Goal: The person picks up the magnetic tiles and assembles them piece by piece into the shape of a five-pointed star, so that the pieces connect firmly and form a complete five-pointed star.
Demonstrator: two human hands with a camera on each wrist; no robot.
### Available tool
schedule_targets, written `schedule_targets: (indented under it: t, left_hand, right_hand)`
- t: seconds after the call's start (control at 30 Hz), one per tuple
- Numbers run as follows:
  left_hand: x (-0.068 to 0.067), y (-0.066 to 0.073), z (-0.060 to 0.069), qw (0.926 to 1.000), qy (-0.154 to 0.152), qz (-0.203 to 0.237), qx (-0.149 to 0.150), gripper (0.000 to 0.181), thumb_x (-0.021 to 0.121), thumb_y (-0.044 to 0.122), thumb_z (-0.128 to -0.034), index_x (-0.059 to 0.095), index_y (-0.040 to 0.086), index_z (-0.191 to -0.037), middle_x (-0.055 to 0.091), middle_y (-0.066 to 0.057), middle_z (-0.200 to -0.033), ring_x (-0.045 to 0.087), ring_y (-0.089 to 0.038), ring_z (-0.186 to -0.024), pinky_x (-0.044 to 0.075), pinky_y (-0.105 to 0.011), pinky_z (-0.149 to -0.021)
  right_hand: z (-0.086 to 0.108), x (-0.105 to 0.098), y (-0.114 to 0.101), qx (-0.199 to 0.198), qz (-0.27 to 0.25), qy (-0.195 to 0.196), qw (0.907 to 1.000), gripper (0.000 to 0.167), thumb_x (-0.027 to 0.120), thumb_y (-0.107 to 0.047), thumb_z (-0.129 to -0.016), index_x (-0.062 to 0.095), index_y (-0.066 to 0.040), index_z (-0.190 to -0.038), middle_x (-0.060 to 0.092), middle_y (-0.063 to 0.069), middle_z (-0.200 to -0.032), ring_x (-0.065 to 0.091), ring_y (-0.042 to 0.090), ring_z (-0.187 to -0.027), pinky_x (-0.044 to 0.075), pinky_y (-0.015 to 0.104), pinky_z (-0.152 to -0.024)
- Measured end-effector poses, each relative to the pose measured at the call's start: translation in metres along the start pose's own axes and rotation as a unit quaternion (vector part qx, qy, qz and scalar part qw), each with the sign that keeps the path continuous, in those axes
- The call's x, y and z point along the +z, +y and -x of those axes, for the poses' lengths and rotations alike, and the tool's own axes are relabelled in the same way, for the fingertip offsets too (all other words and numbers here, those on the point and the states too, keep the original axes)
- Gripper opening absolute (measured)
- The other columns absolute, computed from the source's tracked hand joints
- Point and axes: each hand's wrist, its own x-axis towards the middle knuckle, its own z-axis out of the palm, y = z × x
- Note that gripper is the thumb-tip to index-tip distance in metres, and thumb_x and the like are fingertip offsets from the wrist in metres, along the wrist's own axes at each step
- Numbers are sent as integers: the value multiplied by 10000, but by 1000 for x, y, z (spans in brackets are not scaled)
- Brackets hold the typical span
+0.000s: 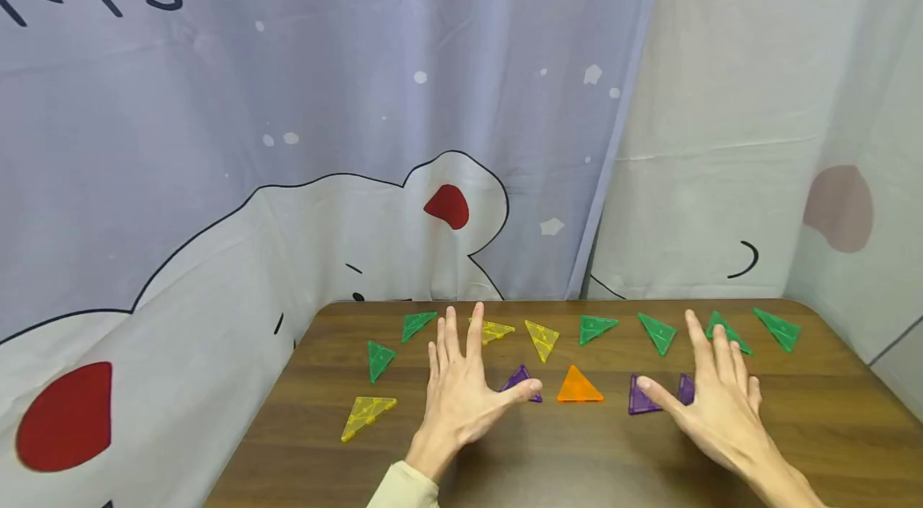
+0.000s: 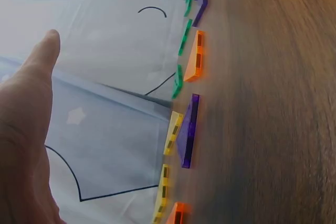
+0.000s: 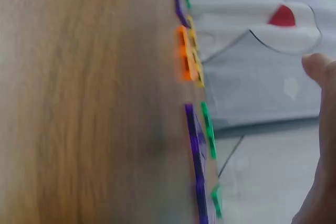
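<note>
Both hands hover over a wooden table with fingers spread, holding nothing. The left hand (image 1: 461, 396) is in front of a purple triangle tile (image 1: 521, 381), which its thumb partly covers. Right of that lies an orange triangle tile (image 1: 579, 386), between the two hands. The right hand (image 1: 717, 408) partly hides another purple triangle tile (image 1: 644, 396) and a green triangle tile (image 1: 734, 338). In the left wrist view, the left thumb (image 2: 26, 108) stands apart from the tiles; a further orange tile (image 2: 177, 214) shows at the bottom edge.
Several translucent triangle tiles lie flat along the back of the table (image 1: 577, 460), including a green one (image 1: 656, 333) and a yellow one (image 1: 542, 340). A yellow tile (image 1: 366, 414) lies at left. A printed curtain (image 1: 346, 107) hangs behind the table.
</note>
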Motion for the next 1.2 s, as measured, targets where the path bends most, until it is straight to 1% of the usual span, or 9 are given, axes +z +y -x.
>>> schedule_targets:
  t: [0.17,0.3,0.37,0.4,0.47,0.53,0.63,0.87,1.2]
  left_hand:
    - [5,-1,-1,9984,101,542,-130,1358,724,944,-781,44,365,-1805,70,-208,-1857,192,-530,-1673,178,-672,-1346]
    - [13,-5,-2,9967,39,793,-190,1355,765,906,-787,116,298,-1809,143,-210,-1847,311,-594,-1607,238,-685,-1326]
    - [15,-5,-2,9962,-9,852,-192,1359,774,904,-777,147,274,-1806,180,-189,-1842,331,-568,-1609,276,-688,-1312]
    - [17,-5,-2,9960,-19,874,-177,1364,774,910,-768,165,264,-1804,202,-179,-1838,344,-547,-1611,302,-685,-1302]
    - [19,-5,-1,9958,-19,900,-151,1368,766,932,-751,203,254,-1797,253,-147,-1824,380,-510,-1603,372,-686,-1264]
    - [21,-3,0,9956,-48,925,-112,1366,755,952,-738,243,243,-1788,301,-118,-1806,418,-467,-1588,429,-679,-1223]
    - [24,-1,0,9951,-105,978,2,1332,762,945,-742,313,220,-1765,354,-104,-1776,460,-424,-1563,475,-664,-1182]
    - [36,20,-5,9936,-380,1030,269,1238,769,915,-770,424,201,-1720,466,-73,-1683,521,-331,-1509,502,-582,-1188]
    - [80,62,-20,9899,-656,869,911,1026,844,820,-783,650,163,-1547,645,2,-1408,576,-183,-1320,513,-396,-1152]
  right_hand:
    - [4,-14,25,-20,-859,-190,9961,1140,655,-495,-1100,-296,-384,-1719,-275,220,-1807,-149,726,-1570,-11,981,-1082]
    - [9,-14,49,-41,-1294,-227,9913,1163,682,-377,-1115,-325,-431,-1694,-211,261,-1817,20,752,-1563,163,907,-1156]
    - [10,-12,62,-17,-1454,-237,9891,1157,686,-328,-1121,-310,-432,-1701,-80,355,-1806,167,751,-1533,329,606,-1305]
    - [10,-11,69,-14,-1545,-251,9877,1150,686,-298,-1124,-295,-407,-1713,3,398,-1789,238,741,-1507,403,411,-1283]
    - [11,-8,80,-22,-1657,-282,9858,1129,697,-269,-1123,-242,-332,-1748,184,420,-1748,421,436,-1578,418,87,-1106]
    - [11,-6,87,-109,-1758,-312,9839,1082,717,-235,-1113,-130,-207,-1786,326,404,-1696,495,98,-1507,349,-46,-953]
    - [9,-4,91,-218,-1581,-381,9865,993,773,-248,-1079,100,-54,-1783,465,334,-1636,393,-266,-1243,383,-33,-954]
    - [0,-2,90,-536,-815,-299,9948,889,934,-334,-935,492,-37,-1647,680,180,-1487,494,-208,-1178,412,1,-934]
    - [-2,6,93,-956,-382,-54,9947,874,1016,-351,-817,624,-35,-1531,744,109,-1366,572,-31,-1127,431,15,-915]
